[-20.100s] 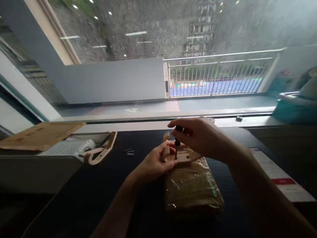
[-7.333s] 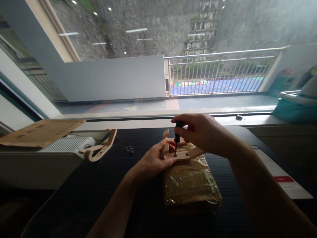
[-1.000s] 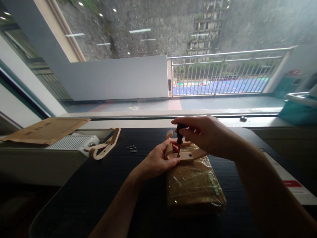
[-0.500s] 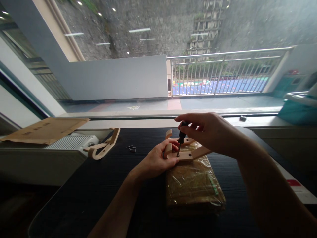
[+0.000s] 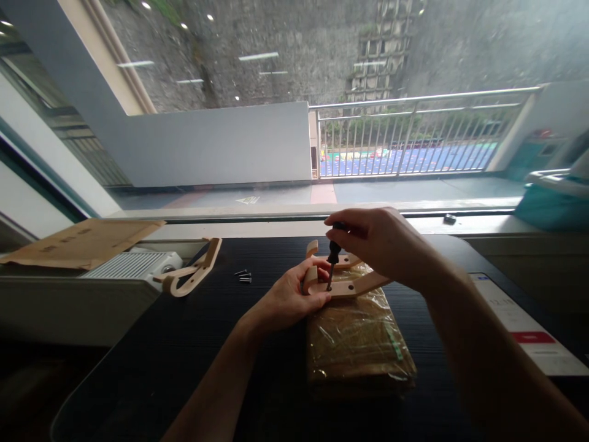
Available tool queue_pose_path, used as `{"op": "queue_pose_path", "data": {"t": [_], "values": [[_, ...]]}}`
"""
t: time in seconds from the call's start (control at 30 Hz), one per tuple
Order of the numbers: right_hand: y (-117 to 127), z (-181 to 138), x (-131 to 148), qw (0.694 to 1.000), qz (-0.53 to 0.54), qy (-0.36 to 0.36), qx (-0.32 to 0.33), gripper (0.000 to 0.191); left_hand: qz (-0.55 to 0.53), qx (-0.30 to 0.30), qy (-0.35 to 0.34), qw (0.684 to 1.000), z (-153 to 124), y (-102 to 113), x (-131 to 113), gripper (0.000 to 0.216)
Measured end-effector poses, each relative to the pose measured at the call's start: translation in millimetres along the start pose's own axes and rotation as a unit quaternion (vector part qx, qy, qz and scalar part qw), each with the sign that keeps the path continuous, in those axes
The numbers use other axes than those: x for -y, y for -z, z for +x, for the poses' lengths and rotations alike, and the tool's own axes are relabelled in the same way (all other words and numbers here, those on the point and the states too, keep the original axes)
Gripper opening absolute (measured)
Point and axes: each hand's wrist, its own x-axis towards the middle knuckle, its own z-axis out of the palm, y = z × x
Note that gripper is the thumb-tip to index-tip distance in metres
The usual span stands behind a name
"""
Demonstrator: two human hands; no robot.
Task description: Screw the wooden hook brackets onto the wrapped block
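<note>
Your right grip [image 5: 381,239] is wrapped round the handle of a black screwdriver [image 5: 334,248], its tip at a hole in the wooden hooked bracket [image 5: 340,289]; your left grip [image 5: 294,291] pinches that bracket's curled end over a plastic-wrapped package [image 5: 359,341]. Screwing here looks under way; the screw's depth cannot be told. Left over, it seems, are loose screws [image 5: 245,280] on the black counter [image 5: 193,344] and, farther left, a second wooden bracket [image 5: 200,276].

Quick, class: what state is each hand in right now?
Left hand: closed, holding the near wooden hook.
Right hand: closed, holding the screwdriver.
</note>
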Motion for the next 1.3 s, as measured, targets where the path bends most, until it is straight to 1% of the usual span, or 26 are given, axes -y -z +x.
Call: {"op": "queue_pose_path", "data": {"t": [0.07,0.27,0.4,0.53,0.6,0.7,0.77,0.9,1.03,1.17,1.3], "values": [[-2,0,2,1.0,-0.008,0.008,0.003,0.021,-0.005,0.005,-0.005,1.0,0,1,-2,0.042],[0,-2,3,0.997,-0.03,-0.005,0.067,0.018,-0.023,0.018,0.001,1.0,-1,1,0,0.042],[1,-4,2,0.994,-0.071,-0.021,0.076,0.022,-0.029,0.013,-0.006,0.999,0,0,0,0.043],[-15,-2,6,0.994,-0.058,-0.024,0.093,0.023,-0.012,0.003,-0.012,1.0,-1,0,-5,0.029],[-25,-1,9,0.994,-0.079,-0.022,0.077,0.02,-0.011,-0.003,-0.014,1.0,-1,-1,-6,0.022],[-35,2,13,0.991,-0.127,-0.023,0.043,0.016,-0.017,-0.004,-0.009,1.0,-1,-1,-5,0.022],[-37,2,16,0.989,-0.139,-0.019,0.047,0.015,-0.017,-0.004,0.0,1.0,-1,-1,-3,0.024],[-36,2,24,0.987,-0.139,0.005,0.078,0.013,-0.016,0.003,0.019,1.0,-1,0,-1,0.029],[-37,-1,28,0.987,-0.143,0.028,0.073,0.011,-0.018,0.0,0.019,1.0,-1,0,-1,0.032],[-41,-4,29,0.984,-0.159,0.053,0.057,0.012,-0.011,0.005,0.033,0.999,-2,0,-4,0.027],[-42,-6,34,0.981,-0.164,0.06,0.079,0.011,0.007,0.006,0.04,0.999,-3,0,-8,0.023]]}}
